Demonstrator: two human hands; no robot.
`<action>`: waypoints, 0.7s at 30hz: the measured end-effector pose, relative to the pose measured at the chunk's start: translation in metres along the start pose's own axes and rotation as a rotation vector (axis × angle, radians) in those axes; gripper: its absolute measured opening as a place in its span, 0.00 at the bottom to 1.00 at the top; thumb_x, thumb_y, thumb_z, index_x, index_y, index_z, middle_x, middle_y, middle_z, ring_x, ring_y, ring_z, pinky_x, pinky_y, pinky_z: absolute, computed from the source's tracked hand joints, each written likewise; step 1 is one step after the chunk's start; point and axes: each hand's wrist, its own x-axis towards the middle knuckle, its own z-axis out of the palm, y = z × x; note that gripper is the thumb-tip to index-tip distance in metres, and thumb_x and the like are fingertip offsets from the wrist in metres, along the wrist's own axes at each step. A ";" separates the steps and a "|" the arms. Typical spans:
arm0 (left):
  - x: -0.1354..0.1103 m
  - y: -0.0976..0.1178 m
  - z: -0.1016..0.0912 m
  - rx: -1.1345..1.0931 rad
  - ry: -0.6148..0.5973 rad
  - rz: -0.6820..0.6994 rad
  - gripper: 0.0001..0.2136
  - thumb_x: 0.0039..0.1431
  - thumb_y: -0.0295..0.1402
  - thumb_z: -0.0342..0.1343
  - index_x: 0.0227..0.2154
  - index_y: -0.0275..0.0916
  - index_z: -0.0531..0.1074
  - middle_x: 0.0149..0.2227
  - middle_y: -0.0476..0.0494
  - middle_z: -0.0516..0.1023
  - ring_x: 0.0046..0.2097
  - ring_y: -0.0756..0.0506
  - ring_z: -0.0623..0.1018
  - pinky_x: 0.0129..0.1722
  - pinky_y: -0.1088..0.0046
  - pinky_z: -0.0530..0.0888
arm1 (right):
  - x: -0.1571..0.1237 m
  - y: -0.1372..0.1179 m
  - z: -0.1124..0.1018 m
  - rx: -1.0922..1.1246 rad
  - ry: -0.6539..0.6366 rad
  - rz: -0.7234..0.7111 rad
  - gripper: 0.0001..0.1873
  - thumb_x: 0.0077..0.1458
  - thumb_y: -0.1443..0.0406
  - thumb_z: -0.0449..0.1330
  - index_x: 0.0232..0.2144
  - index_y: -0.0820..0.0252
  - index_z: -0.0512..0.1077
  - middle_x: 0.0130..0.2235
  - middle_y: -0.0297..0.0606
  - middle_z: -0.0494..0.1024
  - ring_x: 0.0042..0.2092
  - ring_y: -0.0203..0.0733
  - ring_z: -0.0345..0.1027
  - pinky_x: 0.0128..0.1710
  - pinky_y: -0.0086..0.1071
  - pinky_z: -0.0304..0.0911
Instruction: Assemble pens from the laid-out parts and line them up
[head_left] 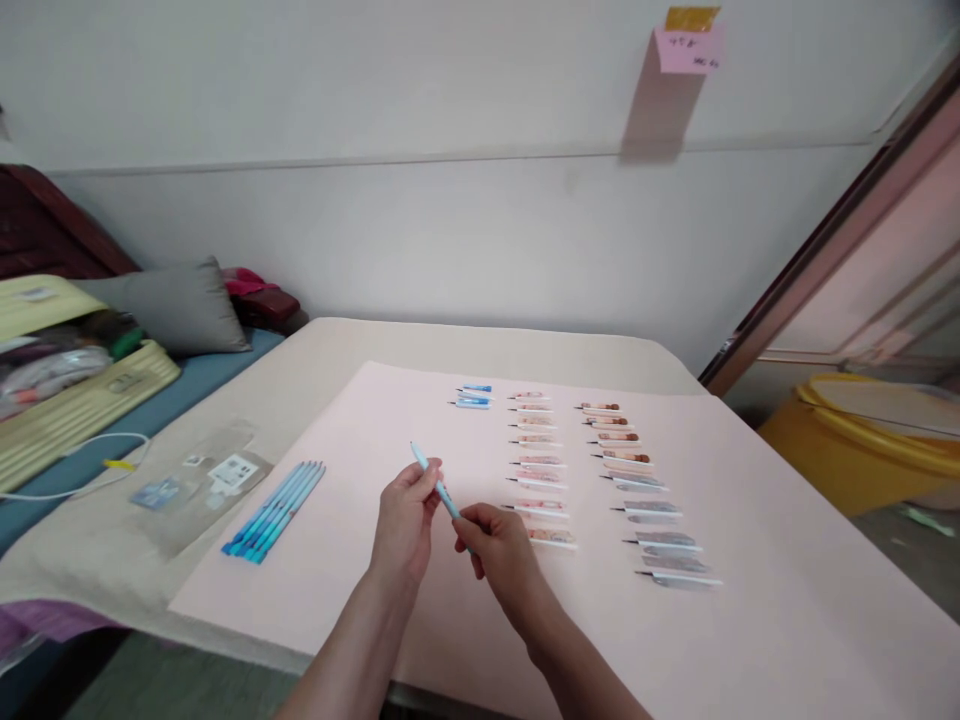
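Note:
Between my two hands is a light blue pen [448, 502], tilted with its narrow tip pointing up and to the left. My left hand [405, 512] is closed around its upper part, the fingers pinching the barrel. Lower down, my right hand [495, 548] grips the pen's other end, which its fingers partly hide. To the left lies a bundle of blue pens [276, 512], side by side. Beyond my hands are a few blue pen parts [473, 396]. A column of pinkish pen barrels with white refills [537, 462] begins just past my right hand.
Farther right runs another column of brown and grey pen parts [651, 510]. They lie on a pale pink sheet [360, 590]. Clear plastic bags [217, 480] rest on the cloth at left. A grey pillow [180, 305] and a yellow bin [847, 450] flank the table.

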 end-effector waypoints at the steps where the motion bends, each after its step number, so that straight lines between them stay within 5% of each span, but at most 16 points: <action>1: 0.000 0.001 0.000 -0.002 -0.007 0.002 0.12 0.46 0.35 0.62 0.33 0.34 0.73 0.29 0.46 0.72 0.31 0.51 0.70 0.35 0.73 0.67 | 0.000 0.000 -0.001 0.014 0.001 0.008 0.10 0.49 0.63 0.54 0.21 0.62 0.68 0.19 0.31 0.69 0.16 0.29 0.53 0.16 0.25 0.48; 5: -0.002 0.002 0.001 0.012 -0.048 0.000 0.13 0.49 0.36 0.59 0.37 0.35 0.72 0.34 0.41 0.75 0.36 0.48 0.73 0.40 0.68 0.68 | 0.003 0.003 -0.003 -0.032 0.037 0.000 0.10 0.48 0.63 0.54 0.20 0.62 0.68 0.18 0.30 0.68 0.16 0.29 0.53 0.16 0.25 0.48; 9: -0.001 0.001 0.001 0.069 -0.001 0.038 0.11 0.47 0.38 0.61 0.30 0.36 0.73 0.31 0.46 0.73 0.33 0.51 0.71 0.36 0.73 0.67 | 0.004 0.006 -0.002 -0.105 0.044 -0.033 0.10 0.48 0.63 0.54 0.20 0.61 0.69 0.17 0.29 0.67 0.17 0.29 0.53 0.18 0.26 0.49; 17: 0.003 0.004 -0.001 0.075 -0.025 0.006 0.16 0.47 0.35 0.61 0.39 0.35 0.73 0.33 0.41 0.76 0.36 0.47 0.74 0.40 0.67 0.69 | 0.002 -0.003 -0.002 0.090 -0.031 0.070 0.10 0.47 0.62 0.54 0.20 0.62 0.67 0.19 0.31 0.70 0.15 0.27 0.51 0.15 0.25 0.45; 21: 0.002 0.002 0.000 0.134 0.013 0.057 0.14 0.46 0.37 0.62 0.35 0.36 0.73 0.31 0.45 0.74 0.34 0.50 0.72 0.37 0.71 0.69 | 0.002 -0.005 -0.002 0.034 -0.009 0.035 0.10 0.46 0.63 0.54 0.18 0.62 0.67 0.17 0.30 0.68 0.15 0.28 0.51 0.16 0.25 0.46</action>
